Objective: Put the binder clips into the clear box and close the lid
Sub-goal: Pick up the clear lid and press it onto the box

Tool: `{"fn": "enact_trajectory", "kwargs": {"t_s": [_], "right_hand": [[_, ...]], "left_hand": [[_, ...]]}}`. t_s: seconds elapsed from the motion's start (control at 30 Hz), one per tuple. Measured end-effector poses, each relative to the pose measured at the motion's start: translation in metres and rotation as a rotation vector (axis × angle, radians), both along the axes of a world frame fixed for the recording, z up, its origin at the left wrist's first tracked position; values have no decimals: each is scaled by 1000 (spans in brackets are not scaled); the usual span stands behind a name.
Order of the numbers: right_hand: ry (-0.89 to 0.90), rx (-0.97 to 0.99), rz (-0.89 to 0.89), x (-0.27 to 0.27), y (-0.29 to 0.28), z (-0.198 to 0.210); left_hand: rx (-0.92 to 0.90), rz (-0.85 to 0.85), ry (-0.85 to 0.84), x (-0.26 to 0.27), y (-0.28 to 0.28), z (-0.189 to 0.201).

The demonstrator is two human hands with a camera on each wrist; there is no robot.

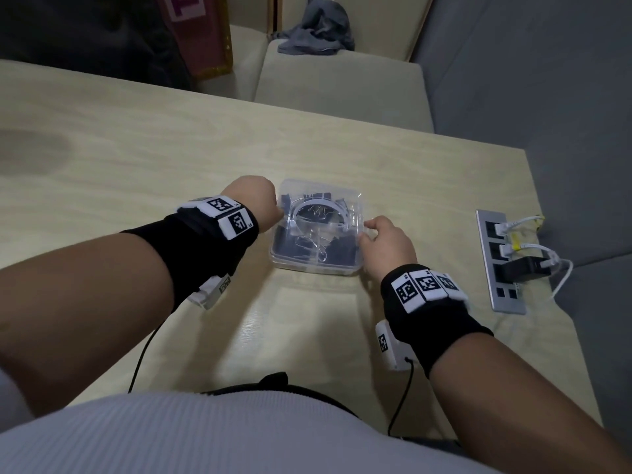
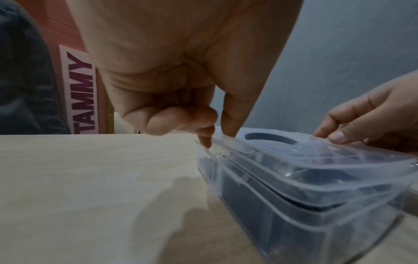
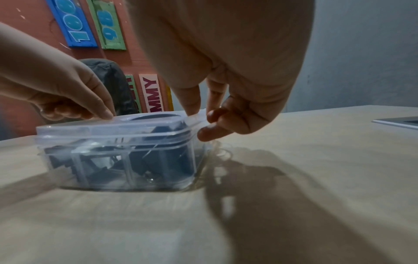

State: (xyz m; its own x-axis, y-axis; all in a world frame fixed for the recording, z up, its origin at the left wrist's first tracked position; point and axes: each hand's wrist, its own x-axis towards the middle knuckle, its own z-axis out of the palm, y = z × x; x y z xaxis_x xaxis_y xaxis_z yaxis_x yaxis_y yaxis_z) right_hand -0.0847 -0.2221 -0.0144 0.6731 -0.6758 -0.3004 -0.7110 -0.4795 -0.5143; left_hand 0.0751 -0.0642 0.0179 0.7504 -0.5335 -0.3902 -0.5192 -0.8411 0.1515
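Observation:
The clear box stands on the wooden table, with several black binder clips showing through its walls. The clear lid, with a moulded handle, lies on top of it. My left hand pinches the lid's left side flap, thumb on top and a fingertip under it. My right hand pinches the lid's right edge flap. In the right wrist view the lid sits level on the box rim, above the clips.
A metal socket panel with white cables and a black plug is set in the table at the right, near its edge. Beige seats and a grey cloth lie beyond the far edge. Wrist cables trail near my body.

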Motion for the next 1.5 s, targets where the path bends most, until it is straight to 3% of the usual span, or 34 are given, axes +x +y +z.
{"fn": "enact_trajectory", "kwargs": {"t_s": [0.47, 0.77, 0.87, 1.03, 1.4, 1.5], "right_hand": [[23, -9, 72, 2, 0, 2], [67, 9, 71, 5, 0, 11], [61, 5, 73, 4, 0, 14], [69, 31, 43, 10, -3, 19], [92, -31, 52, 19, 3, 25], [131, -69, 86, 22, 4, 24]], "left_hand": [[163, -41, 34, 2, -3, 4], [28, 17, 29, 4, 6, 0], [-80, 172, 115, 4, 13, -2], [-143, 336, 433, 5, 17, -4], [198, 19, 79, 4, -2, -2], [177, -22, 31, 1, -4, -4]]}}
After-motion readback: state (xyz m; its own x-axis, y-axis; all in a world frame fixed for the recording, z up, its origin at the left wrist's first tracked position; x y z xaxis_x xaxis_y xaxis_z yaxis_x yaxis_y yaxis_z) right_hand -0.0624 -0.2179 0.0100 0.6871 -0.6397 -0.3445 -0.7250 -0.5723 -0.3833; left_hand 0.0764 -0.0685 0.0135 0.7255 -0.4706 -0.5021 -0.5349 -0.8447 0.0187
